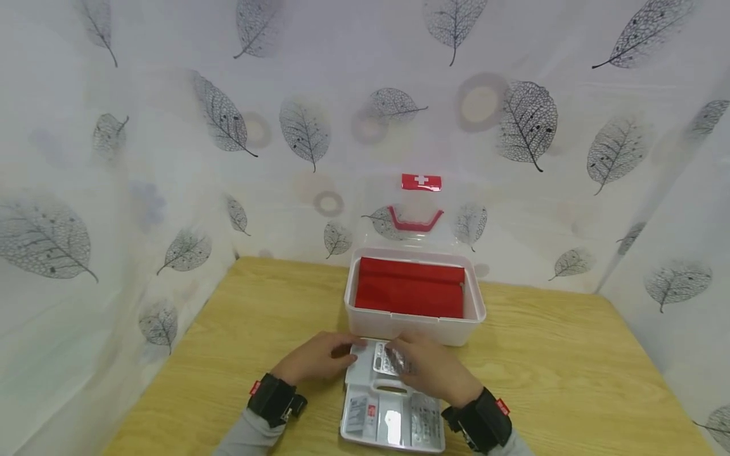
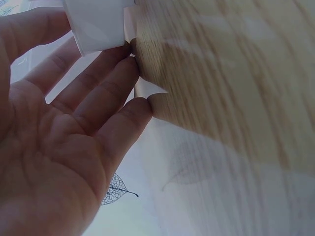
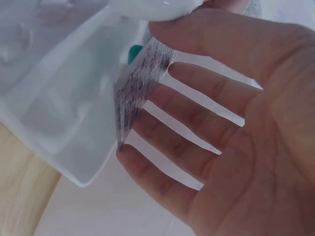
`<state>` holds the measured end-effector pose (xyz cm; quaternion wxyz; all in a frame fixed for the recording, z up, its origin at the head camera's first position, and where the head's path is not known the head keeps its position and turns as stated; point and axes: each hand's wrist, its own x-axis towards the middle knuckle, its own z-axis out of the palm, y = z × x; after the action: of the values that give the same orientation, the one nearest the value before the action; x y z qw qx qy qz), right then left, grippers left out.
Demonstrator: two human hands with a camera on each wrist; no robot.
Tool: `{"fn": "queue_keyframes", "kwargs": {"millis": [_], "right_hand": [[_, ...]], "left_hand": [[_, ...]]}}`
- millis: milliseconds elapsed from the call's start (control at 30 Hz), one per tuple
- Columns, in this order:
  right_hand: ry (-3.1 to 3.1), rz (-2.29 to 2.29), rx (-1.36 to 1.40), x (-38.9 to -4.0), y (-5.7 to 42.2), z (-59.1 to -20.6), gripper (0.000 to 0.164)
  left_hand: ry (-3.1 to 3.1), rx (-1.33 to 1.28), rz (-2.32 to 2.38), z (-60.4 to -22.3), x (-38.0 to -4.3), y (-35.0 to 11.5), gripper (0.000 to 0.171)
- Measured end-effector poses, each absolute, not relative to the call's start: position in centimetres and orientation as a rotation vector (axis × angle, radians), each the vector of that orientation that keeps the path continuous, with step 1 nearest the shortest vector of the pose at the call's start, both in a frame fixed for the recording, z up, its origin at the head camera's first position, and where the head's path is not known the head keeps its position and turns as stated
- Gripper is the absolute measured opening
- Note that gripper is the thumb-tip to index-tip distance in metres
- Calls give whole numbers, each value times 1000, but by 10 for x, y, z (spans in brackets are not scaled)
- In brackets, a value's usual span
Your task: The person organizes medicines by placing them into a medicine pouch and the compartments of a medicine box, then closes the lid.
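My right hand (image 1: pixel 430 367) holds a silver blister pack (image 1: pixel 383 358) over the far half of an opened white plastic case (image 1: pixel 359 373). In the right wrist view the pack's printed foil back (image 3: pixel 140 83) lies against my fingers, tilted, with a small green piece (image 3: pixel 135 52) behind it. My left hand (image 1: pixel 319 358) rests at the case's far left corner, fingers fairly straight. The left wrist view shows thumb and fingers touching the white case corner (image 2: pixel 101 27), the lower fingertips on the table.
Behind the case stands a clear-white box (image 1: pixel 410 324) with red cloth (image 1: pixel 410 288) inside, its transparent lid raised, with a red handle (image 1: pixel 415 225). The near half of the case holds clear packets (image 1: pixel 424 418) in compartments. Leaf-printed curtain (image 1: pixel 365 63) surrounds the wooden table (image 1: pixel 274 310).
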<state>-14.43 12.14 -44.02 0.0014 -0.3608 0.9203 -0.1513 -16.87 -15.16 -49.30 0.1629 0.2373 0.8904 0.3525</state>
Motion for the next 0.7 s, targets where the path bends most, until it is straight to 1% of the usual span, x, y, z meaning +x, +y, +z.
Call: {"fn": "queue_keyframes", "kwargs": {"millis": [233, 400, 567, 700], "right_hand": [[2867, -500, -1084, -143, 120, -444, 51], [2826, -541, -1036, -141, 124, -445, 45], [2838, -572, -1042, -132, 138, -443, 40], [2871, -582, -989, -121, 155, -438, 39]], "left_hand": [[2551, 660, 985, -496, -169, -150, 33], [2536, 661, 993, -495, -168, -148, 34], [2554, 676, 980, -495, -168, -148, 35], [2578, 676, 969, -494, -167, -150, 35]]}}
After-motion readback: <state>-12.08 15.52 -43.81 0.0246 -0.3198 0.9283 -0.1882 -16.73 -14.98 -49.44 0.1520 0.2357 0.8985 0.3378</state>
